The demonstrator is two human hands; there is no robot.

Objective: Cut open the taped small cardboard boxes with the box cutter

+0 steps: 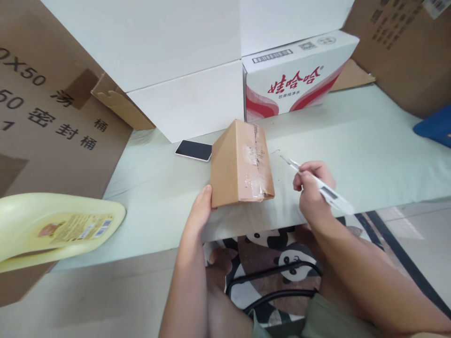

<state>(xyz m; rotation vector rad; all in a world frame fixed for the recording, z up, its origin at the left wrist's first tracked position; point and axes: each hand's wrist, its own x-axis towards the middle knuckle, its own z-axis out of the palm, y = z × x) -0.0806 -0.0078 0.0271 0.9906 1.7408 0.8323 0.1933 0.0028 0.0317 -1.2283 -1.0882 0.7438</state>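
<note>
A small brown cardboard box [225, 164] stands tilted on the pale green cloth, with clear, wrinkled tape along its seam. My left hand [201, 204] grips its lower left corner; the thumb shows at the edge, and the other fingers are mostly hidden behind the box. To the right of the box, my right hand [315, 185] is closed around a slim white utility knife [334, 198]. The knife has a dark slot in its body, and its thin grey tip points toward the box without touching it.
A phone [193, 150] lies left of the box. Behind stand white cartons [186, 108] and a red-and-white water carton [292, 84]. Large brown cartons [52, 94] flank the cloth-covered table [369, 141]. A yellow bottle [63, 227] is at left, a blue object [437, 126] at right.
</note>
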